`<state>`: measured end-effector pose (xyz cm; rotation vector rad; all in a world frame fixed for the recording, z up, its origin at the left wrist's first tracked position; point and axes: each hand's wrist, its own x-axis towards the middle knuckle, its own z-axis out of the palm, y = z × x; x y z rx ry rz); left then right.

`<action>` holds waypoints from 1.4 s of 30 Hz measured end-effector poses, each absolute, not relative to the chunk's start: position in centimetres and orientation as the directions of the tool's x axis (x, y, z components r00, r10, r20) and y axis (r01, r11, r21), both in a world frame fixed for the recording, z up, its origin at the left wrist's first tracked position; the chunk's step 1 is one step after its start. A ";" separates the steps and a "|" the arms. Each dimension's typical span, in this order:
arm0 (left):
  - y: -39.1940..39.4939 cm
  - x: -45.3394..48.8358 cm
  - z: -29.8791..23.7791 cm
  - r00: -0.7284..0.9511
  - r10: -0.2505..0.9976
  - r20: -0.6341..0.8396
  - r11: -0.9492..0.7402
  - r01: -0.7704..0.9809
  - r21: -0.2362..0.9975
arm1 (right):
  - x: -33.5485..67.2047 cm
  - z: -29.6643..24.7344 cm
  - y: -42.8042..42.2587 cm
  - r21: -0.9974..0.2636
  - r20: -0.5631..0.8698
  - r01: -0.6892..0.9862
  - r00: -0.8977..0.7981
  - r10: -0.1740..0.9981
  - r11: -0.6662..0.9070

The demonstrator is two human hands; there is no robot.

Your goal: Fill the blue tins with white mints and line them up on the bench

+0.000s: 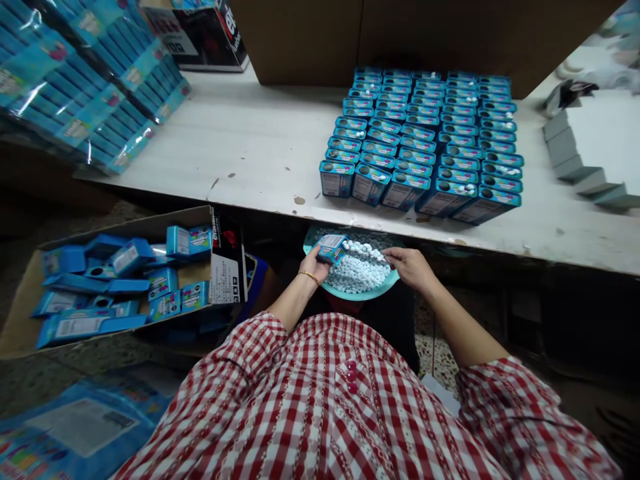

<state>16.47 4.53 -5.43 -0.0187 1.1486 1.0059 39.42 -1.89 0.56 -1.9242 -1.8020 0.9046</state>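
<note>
We've got L hand gripping blue pack over basin w/ white pellets, R hand pinching pellet-loaded scoop, more packs in rows on counter.

A packing workshop, by the look of it.
Matching blue boxes stand in tight rows on a chipped white table; more lie loose in an open carton. Film-wrapped bundles fill the left end, and a bowl of pellets sits by the table's edge.
</note>
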 end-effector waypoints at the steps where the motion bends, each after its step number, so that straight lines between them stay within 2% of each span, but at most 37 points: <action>1: 4.4 16.6 -5.5 0.056 0.646 -0.761 0.603 -0.648 0.465 | 39.1 0.9 -1.7 -0.600 -0.221 0.788 0.002 0.975 -0.138; 4: 4.0 17.0 -5.3 0.074 0.619 -0.782 0.630 -0.642 0.438 | 37.8 2.5 -1.0 -0.385 -0.258 0.913 0.033 0.966 -0.134; 7: 3.6 17.3 -4.9 0.107 0.591 -0.800 0.602 -0.718 0.349 | 36.1 4.9 -0.1 -0.143 -0.337 0.988 0.003 0.942 -0.054; 10: 3.5 17.6 -4.5 0.122 0.562 -0.818 0.576 -0.768 0.281 | 34.5 7.1 0.9 0.001 -0.418 0.999 -0.035 0.908 0.039; 14: 3.3 17.6 -4.3 0.130 0.547 -0.827 0.565 -0.786 0.250 | 32.9 8.9 2.0 0.044 -0.456 0.995 -0.056 0.888 0.085; 21: 3.4 17.2 -4.3 0.123 0.544 -0.830 0.553 -0.797 0.244 | 33.8 10.1 0.8 0.074 -0.416 0.993 -0.049 0.908 0.088; 24: 3.3 16.9 -4.6 0.117 0.560 -0.820 0.553 -0.789 0.266 | 35.7 9.1 -0.4 -0.006 -0.344 1.000 -0.002 0.939 0.000; 26: 3.1 16.5 -4.9 0.095 0.586 -0.805 0.548 -0.778 0.307 | 37.0 7.5 -1.1 -0.150 -0.279 0.986 0.025 0.960 -0.069; 28: 3.1 16.1 -5.2 0.046 0.621 -0.782 0.530 -0.759 0.377 | 38.0 5.4 -1.6 -0.349 -0.233 0.929 0.036 0.972 -0.118; 31: 3.3 15.6 -5.3 -0.012 0.686 -0.728 0.474 -0.752 0.458 | 37.6 1.8 -1.7 -0.651 -0.188 0.731 0.104 0.977 -0.204; 34: 3.4 15.7 -4.9 0.031 0.707 -0.707 0.450 -0.791 0.415 | 34.5 -1.1 -1.4 -0.841 -0.214 0.445 0.247 0.945 -0.307; 36: 3.0 16.3 -4.7 0.066 0.698 -0.714 0.454 -0.811 0.369 | 31.8 -2.3 -1.3 -0.889 -0.255 0.305 0.291 0.922 -0.342; 38: 2.4 16.7 -4.6 0.092 0.703 -0.705 0.463 -0.812 0.356 | 29.5 -2.7 -1.1 -0.892 -0.267 0.280 0.304 0.914 -0.354; 40: 1.6 16.8 -4.8 0.118 0.724 -0.679 0.489 -0.783 0.385 | 28.3 -2.6 -0.9 -0.855 -0.249 0.372 0.318 0.915 -0.362; 42: 1.2 16.3 -5.1 0.124 0.754 -0.645 0.532 -0.692 0.488 | 28.5 -1.9 -0.7 -0.787 -0.196 0.520 0.299 0.934 -0.332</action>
